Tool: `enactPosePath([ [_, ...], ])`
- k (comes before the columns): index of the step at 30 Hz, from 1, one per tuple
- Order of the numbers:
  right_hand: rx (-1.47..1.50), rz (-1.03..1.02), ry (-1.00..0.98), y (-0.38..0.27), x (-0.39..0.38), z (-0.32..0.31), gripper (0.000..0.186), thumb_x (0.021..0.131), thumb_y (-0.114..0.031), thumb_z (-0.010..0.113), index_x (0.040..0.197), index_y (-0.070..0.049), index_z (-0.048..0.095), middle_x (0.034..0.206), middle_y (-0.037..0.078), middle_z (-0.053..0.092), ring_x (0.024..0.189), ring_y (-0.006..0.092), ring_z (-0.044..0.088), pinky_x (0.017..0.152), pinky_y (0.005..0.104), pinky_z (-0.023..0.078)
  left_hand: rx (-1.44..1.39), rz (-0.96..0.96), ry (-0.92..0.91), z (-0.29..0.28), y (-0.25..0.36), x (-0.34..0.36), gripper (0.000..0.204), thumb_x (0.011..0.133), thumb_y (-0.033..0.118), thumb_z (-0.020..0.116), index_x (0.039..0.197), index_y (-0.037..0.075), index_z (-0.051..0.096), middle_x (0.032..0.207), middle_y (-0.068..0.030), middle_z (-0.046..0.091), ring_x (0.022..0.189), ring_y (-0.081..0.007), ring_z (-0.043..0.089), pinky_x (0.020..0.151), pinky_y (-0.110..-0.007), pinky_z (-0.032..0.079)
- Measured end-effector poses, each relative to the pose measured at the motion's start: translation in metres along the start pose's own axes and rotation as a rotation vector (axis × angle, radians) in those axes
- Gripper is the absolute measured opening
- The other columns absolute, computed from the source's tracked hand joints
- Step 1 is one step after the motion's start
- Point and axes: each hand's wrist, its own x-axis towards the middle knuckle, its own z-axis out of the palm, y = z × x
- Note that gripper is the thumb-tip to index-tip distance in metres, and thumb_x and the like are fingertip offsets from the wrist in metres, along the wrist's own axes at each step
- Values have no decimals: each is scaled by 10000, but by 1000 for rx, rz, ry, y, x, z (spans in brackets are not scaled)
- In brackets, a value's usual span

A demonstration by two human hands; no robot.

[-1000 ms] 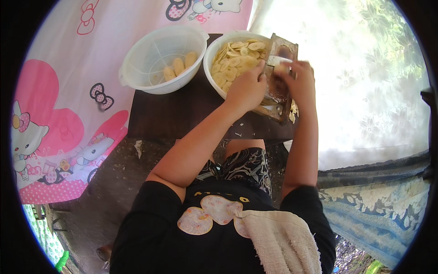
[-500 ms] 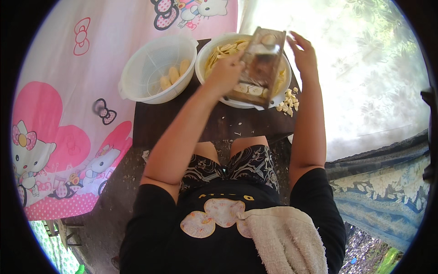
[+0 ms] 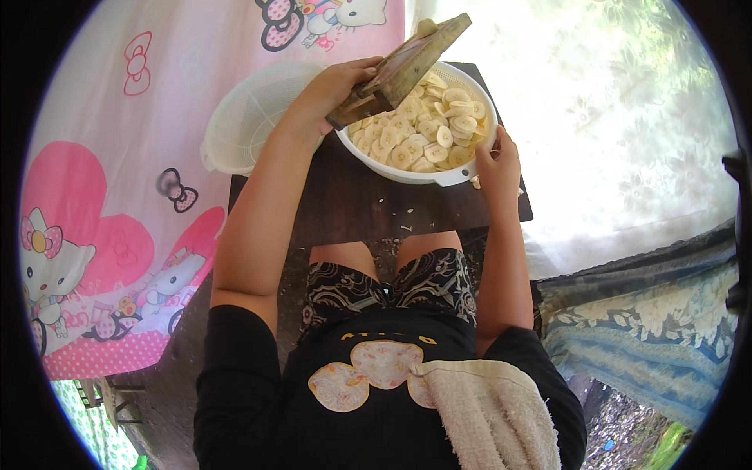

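Observation:
My left hand (image 3: 338, 88) grips a wooden slicer (image 3: 409, 69) by its near end. The slicer is tilted, its far end raised, over the left side of a white plastic colander (image 3: 427, 177). A rounded pale piece (image 3: 426, 28) rests on its upper face. Many round banana slices (image 3: 415, 137) fill the colander. At the colander's right, my right hand (image 3: 499, 160) is closed on the rim, thumb and fingers pinching it near the handle.
A second white colander (image 3: 235, 121) stands to the left, partly hidden by my left hand and forearm. Both rest on a dark wooden table (image 3: 345, 207) with small crumbs. Pink patterned curtain (image 3: 102, 102) hangs left, white curtain (image 3: 611, 157) right. A towel (image 3: 493, 407) lies on my shirt.
The slicer has moved left and tipped up, uncovering the slices. My right hand has come down onto the colander's rim. The peeled bananas in the left colander are now hidden behind my left arm.

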Motion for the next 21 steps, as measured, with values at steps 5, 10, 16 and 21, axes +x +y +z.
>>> enactPosePath([
  [5, 43, -84, -181, 7, 59, -6, 503, 827, -106, 665, 1301, 25, 564, 963, 137, 700, 812, 170, 666, 724, 298, 529, 47, -18, 33, -1, -4, -3, 405, 983, 131, 456, 1367, 18, 516, 1186, -89, 638, 941, -108, 658, 751, -227, 556],
  [10, -172, 50, -144, -4, 108, -11, 580, 866, -294, 699, 1323, 25, 538, 1029, 193, 683, 830, 250, 688, 717, 324, 550, 159, 8, 87, 13, -11, -10, 418, 983, 141, 463, 1387, 43, 509, 1205, -87, 633, 1003, -119, 629, 829, -241, 514],
  [16, -159, -95, 17, 13, 55, 10, 577, 901, -274, 632, 1360, 36, 471, 1257, 267, 554, 1168, 362, 564, 968, 420, 464, 404, 248, 69, 36, -52, 2, 442, 967, 141, 492, 1393, 26, 491, 1310, -136, 579, 1179, -186, 534, 1037, -289, 378],
  [21, -188, -29, -13, 0, 81, -6, 433, 904, -204, 616, 1297, -31, 566, 1263, 197, 566, 1153, 338, 563, 958, 413, 462, 679, 346, 97, 62, -78, 5, 477, 949, 227, 468, 1380, 24, 486, 1210, -269, 601, 1125, -355, 592, 974, -386, 442],
])
